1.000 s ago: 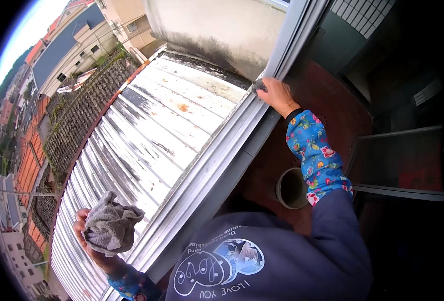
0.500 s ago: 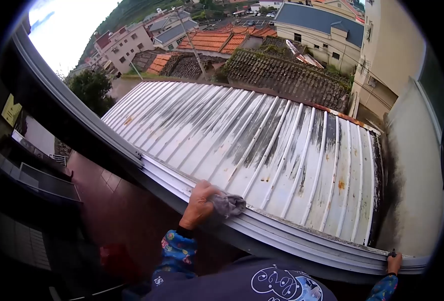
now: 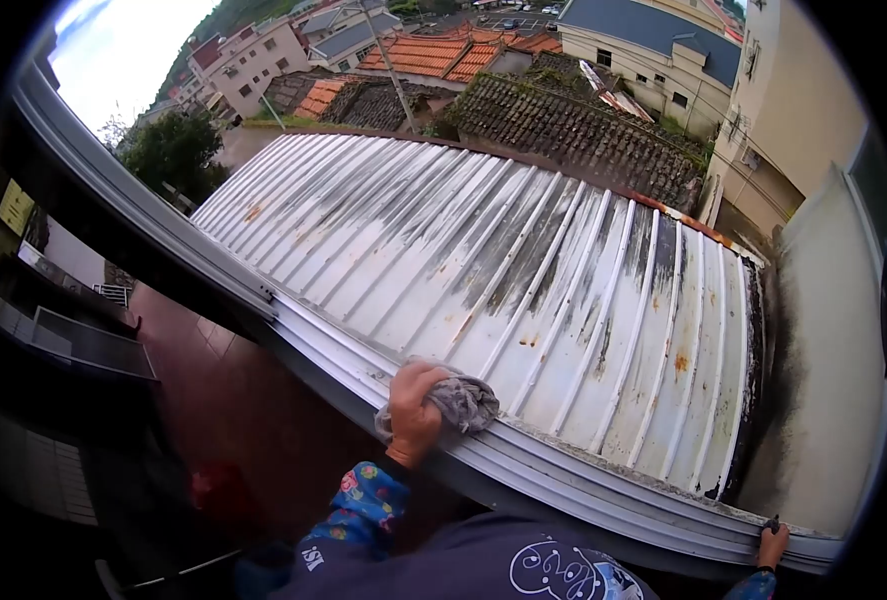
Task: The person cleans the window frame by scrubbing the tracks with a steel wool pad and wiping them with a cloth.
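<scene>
My left hand [image 3: 415, 412] is closed around a crumpled grey rag [image 3: 466, 402], pressed against the white metal window track [image 3: 563, 478]. Part of the rag bulges out past the fingers to the right, and a bit shows on the left of the wrist. At the far right end of the track, my right hand [image 3: 774, 545] is closed, with a small dark thing [image 3: 770, 523] at its fingertips that I cannot make out. Both sleeves are blue with a flower pattern.
Beyond the track a stained, ribbed metal roof [image 3: 523, 290] slopes away. A pale wall [image 3: 813, 370] rises at the right. The window frame [image 3: 133, 190] runs up to the left. Indoors, a reddish floor [image 3: 233, 380] and a red object [image 3: 218, 490] lie below left.
The view has shifted slightly. My left hand has turned on the track, with the rag spreading to both sides of it. The right hand stays at the track's right end.
</scene>
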### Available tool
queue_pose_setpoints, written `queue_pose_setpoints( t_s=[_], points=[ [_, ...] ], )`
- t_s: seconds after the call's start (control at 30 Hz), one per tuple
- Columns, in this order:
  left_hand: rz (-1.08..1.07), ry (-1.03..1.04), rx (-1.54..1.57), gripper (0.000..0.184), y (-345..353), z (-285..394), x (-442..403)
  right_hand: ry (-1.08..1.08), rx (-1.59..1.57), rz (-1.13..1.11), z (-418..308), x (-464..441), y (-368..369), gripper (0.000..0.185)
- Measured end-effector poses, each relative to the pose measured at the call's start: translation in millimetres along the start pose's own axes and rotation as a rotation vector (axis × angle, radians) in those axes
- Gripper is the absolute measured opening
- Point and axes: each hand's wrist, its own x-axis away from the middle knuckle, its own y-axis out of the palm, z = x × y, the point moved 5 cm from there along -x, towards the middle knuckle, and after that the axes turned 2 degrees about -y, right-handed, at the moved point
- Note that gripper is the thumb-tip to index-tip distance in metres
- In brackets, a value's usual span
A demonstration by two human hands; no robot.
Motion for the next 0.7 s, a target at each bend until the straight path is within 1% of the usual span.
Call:
queue_pose_setpoints(
  t_s=[0.03,0.1,0.2,0.23,0.27,0.3,0.33,0.43,0.47,0.5,0.53,0.57,0.63,0.7],
  points=[
    [0.007,0.003,-0.002,0.032,-0.8,-3.1,-1.6,0.024,0.017,0.063,20.0,-3.8,9.0,0.028],
    [0.013,-0.016,0.006,0.033,-1.7,-5.0,0.1,0.117,0.054,0.076,7.1,8.6,-8.6,0.024],
    [0.022,-0.027,0.017,0.033,-2.5,-3.2,-0.2,-0.091,0.031,0.22,133.2,-55.2,60.5,0.023],
    [0.028,-0.024,0.012,0.033,-3.0,-2.5,-1.7,0.013,-0.114,0.099,111.6,-45.5,46.9,0.022],
    [0.028,-0.026,0.008,0.032,-4.0,-0.8,-1.5,0.132,-0.243,-0.008,106.5,-40.3,42.0,0.021],
    [0.031,-0.026,0.005,0.032,-4.0,0.5,-2.0,0.243,-0.379,-0.122,81.1,-29.0,27.3,0.02],
    [0.038,-0.029,-0.005,0.032,-3.9,0.8,-1.5,0.216,-0.428,-0.164,90.0,-33.6,34.7,0.019],
    [0.037,-0.028,-0.015,0.032,-4.4,2.7,-2.1,0.098,-0.514,-0.188,79.3,-22.1,42.5,0.018],
    [0.037,-0.027,-0.002,0.032,-4.3,3.7,-2.8,-0.067,-0.45,-0.078,87.5,-18.1,52.1,0.02],
    [0.034,-0.024,0.01,0.032,-4.3,3.9,-3.0,0.011,-0.364,-0.153,29.4,6.6,12.9,0.031],
    [0.013,-0.038,-0.003,0.032,-3.0,-1.1,0.0,0.155,-0.367,-0.205,-9.9,19.5,-11.7,0.03],
    [0.01,-0.043,0.004,0.032,-2.0,-2.0,0.5,0.297,-0.379,-0.259,-32.0,24.8,-21.4,0.029],
    [0.004,-0.061,0.014,0.032,-3.0,-4.7,1.8,0.289,-0.314,-0.26,-50.6,26.5,-32.8,0.03],
    [-0.018,-0.069,0.029,0.032,-3.2,-3.1,0.2,0.053,-0.046,0.049,99.6,-24.3,50.6,0.03]
  ],
)
